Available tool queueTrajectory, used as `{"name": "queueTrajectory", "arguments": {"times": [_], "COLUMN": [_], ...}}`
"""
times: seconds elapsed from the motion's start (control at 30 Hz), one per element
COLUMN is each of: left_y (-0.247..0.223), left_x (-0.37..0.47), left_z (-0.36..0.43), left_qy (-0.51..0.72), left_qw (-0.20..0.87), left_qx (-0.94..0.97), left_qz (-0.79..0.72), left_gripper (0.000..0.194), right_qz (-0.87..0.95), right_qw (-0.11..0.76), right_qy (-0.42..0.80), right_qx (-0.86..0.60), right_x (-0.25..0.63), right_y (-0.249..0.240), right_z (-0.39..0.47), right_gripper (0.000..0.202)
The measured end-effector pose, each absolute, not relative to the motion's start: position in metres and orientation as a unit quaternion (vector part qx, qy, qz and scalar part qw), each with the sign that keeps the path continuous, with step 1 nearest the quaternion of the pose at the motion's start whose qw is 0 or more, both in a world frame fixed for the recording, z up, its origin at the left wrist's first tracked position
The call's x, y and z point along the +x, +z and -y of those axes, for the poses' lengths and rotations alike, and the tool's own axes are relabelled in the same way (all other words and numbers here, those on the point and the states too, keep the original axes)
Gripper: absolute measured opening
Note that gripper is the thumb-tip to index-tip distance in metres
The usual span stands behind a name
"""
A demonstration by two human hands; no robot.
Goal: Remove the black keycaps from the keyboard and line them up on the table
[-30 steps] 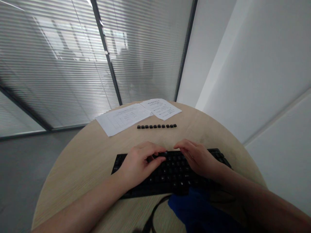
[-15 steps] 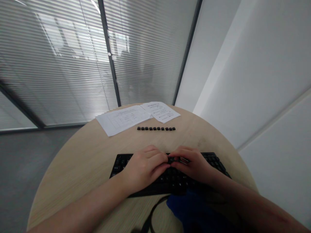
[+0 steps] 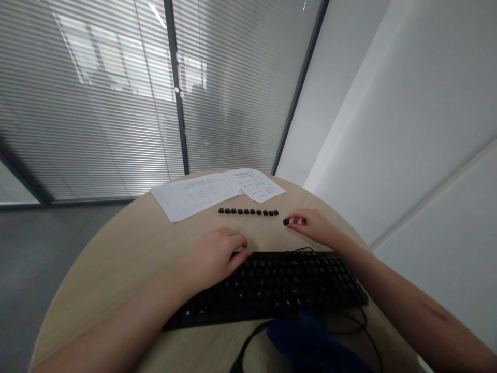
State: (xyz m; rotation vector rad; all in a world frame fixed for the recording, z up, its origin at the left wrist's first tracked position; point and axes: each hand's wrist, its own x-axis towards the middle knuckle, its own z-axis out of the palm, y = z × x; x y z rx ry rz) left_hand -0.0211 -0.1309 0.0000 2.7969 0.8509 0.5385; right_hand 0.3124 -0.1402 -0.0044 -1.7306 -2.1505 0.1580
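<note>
Keycap [image 3: 286, 221], head view, the only 1: small, black, pinched between thumb and fingertips of my right hand [image 3: 316, 227], between 12 and 1 o'clock from the middle of the keyboard [image 3: 279, 280]. Just off the near end of the row [image 3: 246, 211], at 4 o'clock from its last piece; apart from it. Touching the table [image 3: 132, 243] or just above, can't tell.

My left hand [image 3: 219, 256] sits at 10 o'clock, over the keyboard's far left part; fingers half curled, thumb apart from forefinger, nothing seen between. Contact with keys: can't tell.

Progress, my read: 10 keycaps lie lined up in the row, 1 more is in my grip and not placed in it. Most keys look seated on the keyboard; too dark to spot the gaps. How many are left to pull, can't say.

Papers [image 3: 194, 194] beyond the row at 11 o'clock; blue cloth [image 3: 310, 342] at 5.
</note>
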Motion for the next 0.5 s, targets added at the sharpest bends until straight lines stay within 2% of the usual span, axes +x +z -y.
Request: {"name": "queueTrajectory", "arguments": {"times": [0.03, 0.13, 0.37, 0.5], "left_y": [-0.001, -0.005, -0.004, -0.005], "left_x": [-0.024, -0.030, -0.033, -0.032], "left_z": [0.124, 0.107, 0.102, 0.101], "left_qy": [0.169, 0.139, 0.114, 0.110], "left_qw": [0.084, 0.092, 0.110, 0.125], "left_qx": [0.932, 0.919, 0.916, 0.914], "left_qz": [-0.309, -0.358, -0.370, -0.369], "left_gripper": [0.025, 0.029, 0.047, 0.050], "right_qz": [0.751, 0.732, 0.729, 0.740], "right_qw": [0.147, 0.115, 0.089, 0.075], "right_qy": [0.059, 0.065, 0.061, 0.065], "right_qx": [-0.642, -0.668, -0.676, -0.665], "right_x": [0.324, 0.346, 0.355, 0.355], "right_y": [-0.007, -0.020, -0.043, -0.044], "right_z": [0.124, 0.083, 0.046, 0.039], "right_gripper": [0.024, 0.021, 0.027, 0.029]}}
